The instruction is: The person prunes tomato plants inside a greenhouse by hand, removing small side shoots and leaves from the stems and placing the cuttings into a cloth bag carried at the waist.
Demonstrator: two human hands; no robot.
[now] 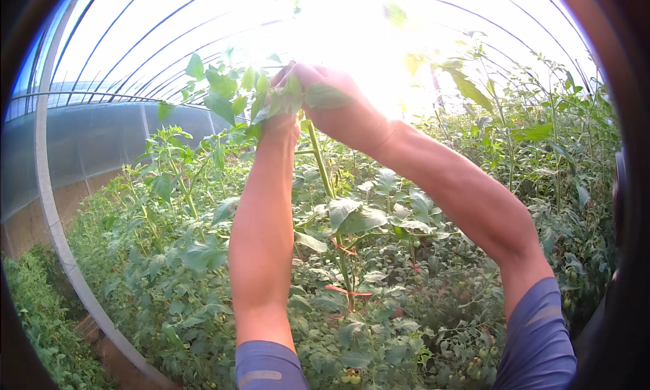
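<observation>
Both my hands are raised together at the leafy top of a tall tomato plant, against strong glare. My left hand [285, 122] is mostly covered by tomato leaves [222, 93], so its fingers cannot be made out. Curled around the plant's top, my right hand [332, 110] has its fingertips close to the left hand, and one leaf [326, 96] lies across it. Below the hands runs the thick green stem [321, 161]. Lower down, red ties [349, 291] go around this stem.
Dense tomato plants [193, 253] surround me, with taller ones [508, 131] at the right. On the left a pale curved greenhouse post [48, 187] stands before a plastic-sheeted side wall [96, 141]. Small green tomatoes [350, 378] hang low in front. Thin roof hoops [167, 22] arch overhead.
</observation>
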